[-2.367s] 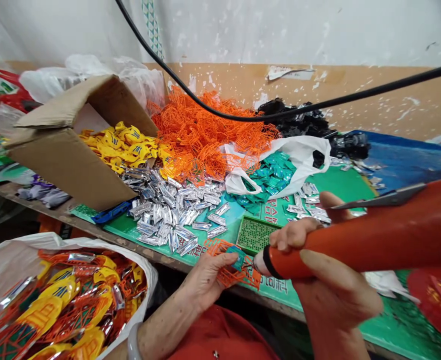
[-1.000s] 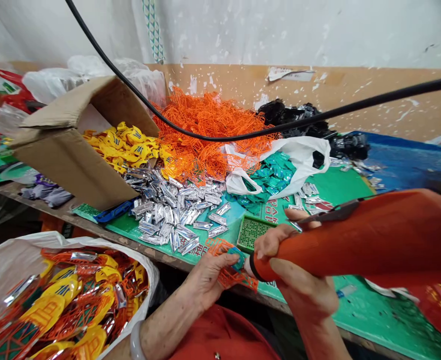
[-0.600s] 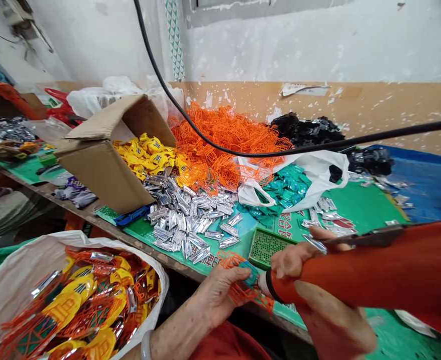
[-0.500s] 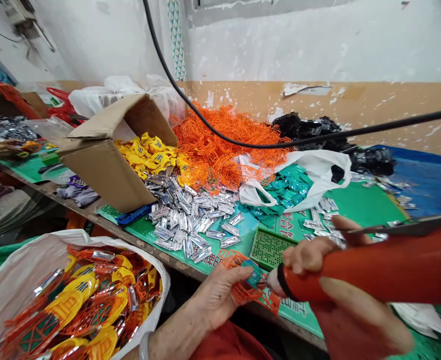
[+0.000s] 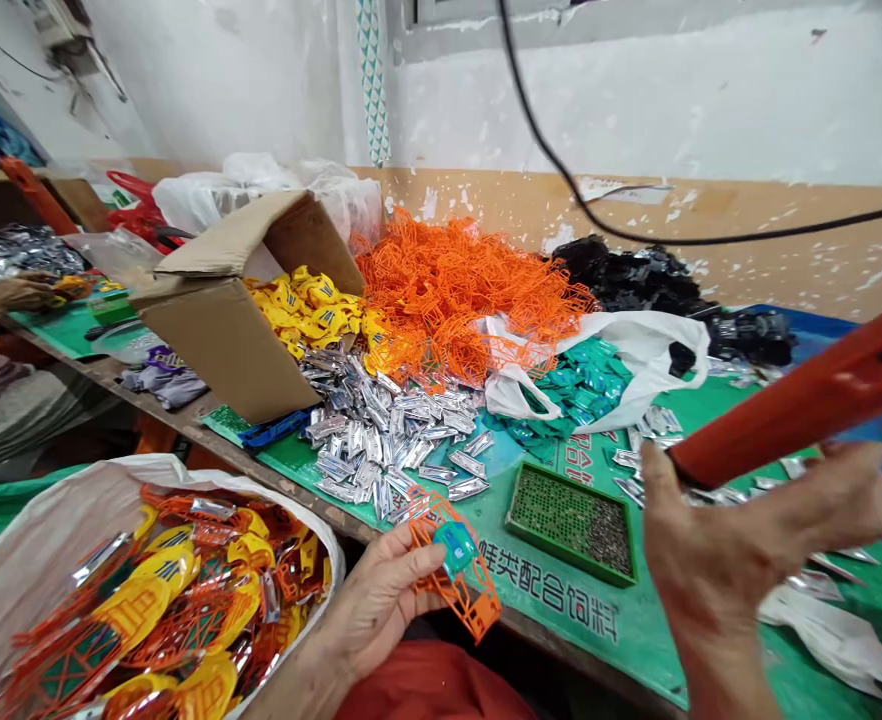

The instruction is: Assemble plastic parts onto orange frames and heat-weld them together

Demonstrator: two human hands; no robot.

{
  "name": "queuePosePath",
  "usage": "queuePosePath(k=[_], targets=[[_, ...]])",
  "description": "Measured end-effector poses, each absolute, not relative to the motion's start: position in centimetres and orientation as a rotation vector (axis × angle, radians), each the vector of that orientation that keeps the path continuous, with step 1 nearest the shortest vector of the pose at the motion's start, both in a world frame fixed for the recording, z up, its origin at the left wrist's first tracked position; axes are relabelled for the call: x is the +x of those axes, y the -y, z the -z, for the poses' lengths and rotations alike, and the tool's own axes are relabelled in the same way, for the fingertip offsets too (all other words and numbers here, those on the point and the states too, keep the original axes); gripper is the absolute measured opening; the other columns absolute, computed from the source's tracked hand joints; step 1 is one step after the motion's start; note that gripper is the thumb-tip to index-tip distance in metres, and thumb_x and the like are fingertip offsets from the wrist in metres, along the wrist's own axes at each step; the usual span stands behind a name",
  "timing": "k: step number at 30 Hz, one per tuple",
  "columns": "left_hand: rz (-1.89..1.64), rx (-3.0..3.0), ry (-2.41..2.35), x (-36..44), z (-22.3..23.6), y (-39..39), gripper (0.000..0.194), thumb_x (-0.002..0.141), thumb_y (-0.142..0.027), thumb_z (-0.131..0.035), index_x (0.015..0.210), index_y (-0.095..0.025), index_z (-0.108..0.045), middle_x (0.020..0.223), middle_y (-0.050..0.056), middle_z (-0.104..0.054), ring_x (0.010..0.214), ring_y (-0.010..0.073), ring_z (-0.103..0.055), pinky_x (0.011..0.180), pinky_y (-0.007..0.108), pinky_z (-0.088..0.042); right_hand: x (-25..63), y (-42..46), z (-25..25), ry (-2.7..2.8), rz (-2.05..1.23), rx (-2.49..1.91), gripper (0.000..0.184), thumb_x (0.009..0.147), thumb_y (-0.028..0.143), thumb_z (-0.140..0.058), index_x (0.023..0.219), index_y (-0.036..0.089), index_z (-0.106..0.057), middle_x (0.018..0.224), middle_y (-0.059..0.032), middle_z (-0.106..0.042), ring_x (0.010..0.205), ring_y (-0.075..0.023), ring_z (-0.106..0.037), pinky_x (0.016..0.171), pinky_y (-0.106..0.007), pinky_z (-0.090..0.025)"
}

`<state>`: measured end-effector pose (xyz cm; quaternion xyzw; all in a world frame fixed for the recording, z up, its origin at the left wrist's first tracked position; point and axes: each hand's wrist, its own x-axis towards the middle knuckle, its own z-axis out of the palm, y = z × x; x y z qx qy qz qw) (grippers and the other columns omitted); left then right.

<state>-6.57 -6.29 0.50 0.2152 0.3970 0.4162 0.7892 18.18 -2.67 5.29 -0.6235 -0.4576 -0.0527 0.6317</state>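
My left hand [image 5: 381, 605] is closed on an orange plastic lattice frame [image 5: 478, 605], with a teal plastic piece [image 5: 456, 548] lying on it under my thumb. On the right, my right hand [image 5: 748, 560] is open, its thumb and fingers spread apart. A red electric screwdriver [image 5: 808, 395] slants just above that hand; its tip end is hidden behind the hand. Between my hands sits a green tray [image 5: 520, 520] with a perforated grid and small screws heaped at its right end.
Silver pieces [image 5: 370, 440] are piled beyond my left hand. Behind lie yellow parts [image 5: 310, 310] in a tipped cardboard box [image 5: 216, 340], orange frames [image 5: 471, 280], teal pieces [image 5: 591, 375] in a white bag, and black parts [image 5: 628, 275]. A sack [image 5: 58, 530] holds assembled pieces. Another person's hand [image 5: 6, 295] is at far left.
My right hand has loosened from the screwdriver, which has swung up and away from the teal piece. My left hand has shifted left and down with the orange frame, uncovering the screw tray.
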Motion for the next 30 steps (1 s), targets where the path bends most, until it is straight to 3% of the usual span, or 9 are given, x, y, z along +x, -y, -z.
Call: queuePosePath(k=[1, 3, 6, 8, 11, 16, 22, 26, 30], targets=[[-0.906, 0.47, -0.869, -6.7, -0.6, 6.3, 0.027, 0.076, -0.021, -0.073, 0.102, -0.016, -0.07, 0.098, 0.009, -0.073, 0.079, 0.0165, -0.067, 0.071, 0.027, -0.056, 17.2, 2.7, -4.7, 1.181, 0.308, -1.46, 0.092, 0.064, 0.028, -0.08, 0.142, 0.021, -0.031, 0.148, -0.0172, -0.026, 0.137, -0.0401, -0.013, 0.105, -0.057, -0.021], [-0.926, 0.483, -0.88, -7.0, -1.0, 6.3, 0.027, 0.077, -0.021, -0.072, 0.103, -0.016, -0.07, 0.099, 0.009, -0.073, 0.081, 0.0167, -0.068, 0.072, 0.027, -0.055, 15.1, 2.4, -3.6, 1.605, 0.402, -1.47, 0.066, 0.076, 0.028, -0.069, 0.135, 0.018, -0.041, 0.136, -0.0183, -0.041, 0.128, -0.0388, -0.031, 0.101, -0.058, -0.024], [-0.969, 0.492, -0.878, -7.3, -1.3, 6.2, 0.026, 0.078, -0.021, -0.072, 0.103, -0.016, -0.07, 0.1, 0.009, -0.073, 0.082, 0.0176, -0.068, 0.075, 0.029, -0.055, 12.7, 1.1, -2.0, 2.225, 0.052, -1.452, 0.027, 0.084, 0.02, -0.056, 0.111, 0.02, -0.062, 0.112, -0.0115, -0.059, 0.108, -0.0299, -0.047, 0.088, -0.046, -0.035], [-0.995, 0.493, -0.881, -7.6, -1.3, 6.1, 0.026, 0.077, -0.021, -0.072, 0.103, -0.016, -0.07, 0.102, 0.01, -0.073, 0.083, 0.0185, -0.067, 0.076, 0.031, -0.055, 11.7, 0.0, -1.3, 2.416, -0.092, -1.456, 0.019, 0.08, 0.014, -0.057, 0.095, 0.02, -0.068, 0.102, -0.0095, -0.064, 0.099, -0.0269, -0.049, 0.078, -0.039, -0.035], [-1.022, 0.49, -0.866, -7.9, -1.1, 6.1, 0.028, 0.078, -0.022, -0.071, 0.105, -0.015, -0.069, 0.104, 0.01, -0.072, 0.084, 0.0195, -0.068, 0.078, 0.032, -0.054, 10.7, -1.2, -0.7, 2.535, -0.187, -1.454, 0.018, 0.077, 0.008, -0.056, 0.081, 0.019, -0.07, 0.092, -0.0097, -0.065, 0.093, -0.0255, -0.05, 0.072, -0.036, -0.031], [-1.058, 0.455, -0.84, -8.2, -0.7, 5.9, 0.028, 0.079, -0.021, -0.07, 0.106, -0.013, -0.067, 0.103, 0.012, -0.072, 0.086, 0.021, -0.068, 0.08, 0.033, -0.054, 10.0, -1.9, 0.4, 2.52, -0.385, -1.496, 0.024, 0.083, 0.007, -0.049, 0.075, 0.016, -0.069, 0.089, -0.0125, -0.064, 0.094, -0.0261, -0.048, 0.074, -0.038, -0.028], [-1.141, 0.399, -0.858, -8.5, -0.6, 5.4, 0.027, 0.078, -0.021, -0.071, 0.103, -0.013, -0.067, 0.1, 0.011, -0.073, 0.086, 0.0206, -0.068, 0.079, 0.033, -0.055, 10.4, -1.4, -0.3, 2.202, -0.803, -1.454, 0.019, 0.086, 0.017, -0.05, 0.086, 0.017, -0.069, 0.093, -0.0104, -0.063, 0.097, -0.0258, -0.048, 0.084, -0.04, -0.032], [-1.171, 0.374, -0.881, -8.3, -0.9, 5.0, 0.028, 0.075, -0.022, -0.074, 0.1, -0.012, -0.068, 0.094, 0.01, -0.074, 0.082, 0.0195, -0.068, 0.076, 0.031, -0.055, 10.5, -0.3, -2.0, 1.93, -1.249, -1.264, 0.019, 0.084, 0.032, -0.052, 0.083, 0.017, -0.064, 0.077, -0.0022, -0.061, 0.074, -0.016, -0.053, 0.069, -0.029, -0.042], [-1.187, 0.452, -0.846, -7.6, -1.0, 4.5, 0.029, 0.077, -0.024, -0.072, 0.103, -0.012, -0.068, 0.096, 0.01, -0.074, 0.082, 0.0184, -0.068, 0.077, 0.03, -0.054, 10.4, 0.6, -2.7, 1.655, -1.55, -1.123, 0.027, 0.077, 0.044, -0.059, 0.08, 0.017, -0.061, 0.068, 0.0014, -0.056, 0.06, -0.0111, -0.049, 0.057, -0.024, -0.041]])
